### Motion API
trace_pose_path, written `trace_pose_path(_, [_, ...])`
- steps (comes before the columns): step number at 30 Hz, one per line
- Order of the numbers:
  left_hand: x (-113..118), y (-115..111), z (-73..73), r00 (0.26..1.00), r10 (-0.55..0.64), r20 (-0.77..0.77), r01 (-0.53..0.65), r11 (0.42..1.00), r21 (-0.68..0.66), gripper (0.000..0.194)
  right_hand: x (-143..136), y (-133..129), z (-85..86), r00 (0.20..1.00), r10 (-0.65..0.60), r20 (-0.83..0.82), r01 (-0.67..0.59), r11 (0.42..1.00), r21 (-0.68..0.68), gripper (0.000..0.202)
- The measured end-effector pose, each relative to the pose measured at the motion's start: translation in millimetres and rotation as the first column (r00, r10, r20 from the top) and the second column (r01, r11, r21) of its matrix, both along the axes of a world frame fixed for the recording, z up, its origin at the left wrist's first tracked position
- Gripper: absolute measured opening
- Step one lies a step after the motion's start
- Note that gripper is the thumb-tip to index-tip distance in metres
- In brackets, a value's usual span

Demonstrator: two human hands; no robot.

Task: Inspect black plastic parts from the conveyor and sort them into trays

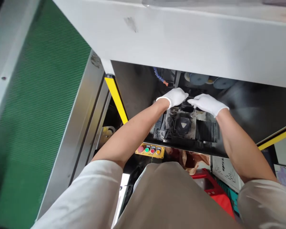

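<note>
Both hands wear white gloves and reach inside the dark bay of a machine. My left hand (175,96) is closed, its fingers curled inward near the fixture. My right hand (206,103) faces it with fingers pinched together, the tips a short gap from my left hand. Whatever either one grips is too small or hidden to name. Below them sits a dirty mechanical unit with a round black cover (183,125) bearing a warning triangle. Behind my hands are a blue segmented coolant hose (159,75) with an orange nozzle and grey-blue round wheels (199,79).
A white machine housing (181,41) overhangs the bay. Yellow strips (116,99) edge its sides. A yellow button panel (149,150) sits at the front edge. A green ribbed conveyor belt (50,82) runs at left. A red object (214,190) and a white box (225,171) lie lower right.
</note>
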State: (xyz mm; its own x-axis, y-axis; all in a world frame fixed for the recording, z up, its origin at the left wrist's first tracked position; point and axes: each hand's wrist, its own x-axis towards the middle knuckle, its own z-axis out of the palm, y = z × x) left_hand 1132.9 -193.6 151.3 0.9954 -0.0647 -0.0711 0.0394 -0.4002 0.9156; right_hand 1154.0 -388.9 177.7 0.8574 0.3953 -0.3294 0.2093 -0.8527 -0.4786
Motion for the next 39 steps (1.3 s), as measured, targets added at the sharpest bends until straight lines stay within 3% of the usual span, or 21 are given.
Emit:
trace_pose_path(3, [-16,2,0.4,0.998,-0.054,-0.022,0.054,0.998,-0.015,0.048,-4,-4,-3.7,0.997,-0.032,-0.065,0.048,0.963,0.264,0.042])
trace_pose_path(5, [-27,3,-5.6,0.999,-0.038,0.021,0.041,0.982,-0.183,0.053,-8,-8,-8.8,0.995,-0.030,-0.093,0.069,0.891,0.448,0.047])
trace_pose_path(8, [-38,2,-19.5,0.998,0.060,0.022,-0.045,0.907,-0.419,0.047,-17,-14,-15.2,0.994,-0.042,-0.103,0.097,0.787,0.610,0.049])
trace_pose_path(11, [-40,-2,-25.5,0.992,0.126,0.018,-0.101,0.861,-0.498,0.044,-24,-16,-16.1,0.996,-0.089,0.009,0.063,0.774,0.630,0.055])
trace_pose_path(15, [-41,-6,-18.2,0.986,0.164,0.041,-0.123,0.863,-0.490,0.046,-26,-16,-17.9,0.994,-0.100,0.052,0.046,0.779,0.625,0.057])
trace_pose_path(20, [-45,-6,-11.9,0.987,0.159,0.000,-0.136,0.849,-0.511,0.048,-31,-17,-31.1,0.984,-0.141,-0.111,0.177,0.651,0.739,0.049])
trace_pose_path(23, [-46,-6,-11.2,0.986,0.163,0.031,-0.120,0.829,-0.546,0.046,-39,-18,-35.1,0.984,-0.149,-0.096,0.166,0.581,0.797,0.042])
trace_pose_path(24, [-47,-7,-10.6,0.986,0.165,0.031,-0.119,0.816,-0.566,0.045,-42,-18,-34.8,0.985,-0.153,-0.074,0.151,0.585,0.797,0.041])
trace_pose_path(28, [-47,-8,-6.9,0.987,0.158,-0.005,-0.122,0.742,-0.659,0.047,-46,-15,-31.7,0.984,-0.176,0.000,0.126,0.705,0.698,0.044])
trace_pose_path(29, [-47,-8,-6.6,0.987,0.160,0.001,-0.119,0.736,-0.666,0.048,-45,-13,-32.6,0.984,-0.178,0.019,0.112,0.696,0.710,0.042])
trace_pose_path(33, [-45,-8,-9.9,0.983,0.183,0.028,-0.119,0.739,-0.663,0.048,-39,-9,-43.7,0.975,-0.205,0.086,0.035,0.525,0.850,0.031])
trace_pose_path(34, [-43,-8,-11.4,0.982,0.186,0.036,-0.115,0.738,-0.665,0.047,-37,-9,-46.5,0.972,-0.214,0.093,0.032,0.514,0.857,0.032])
trace_pose_path(39, [-37,-10,-19.8,0.981,0.189,0.043,-0.118,0.755,-0.645,0.046,-35,-16,-52.1,0.979,-0.166,0.118,0.009,0.613,0.790,0.042])
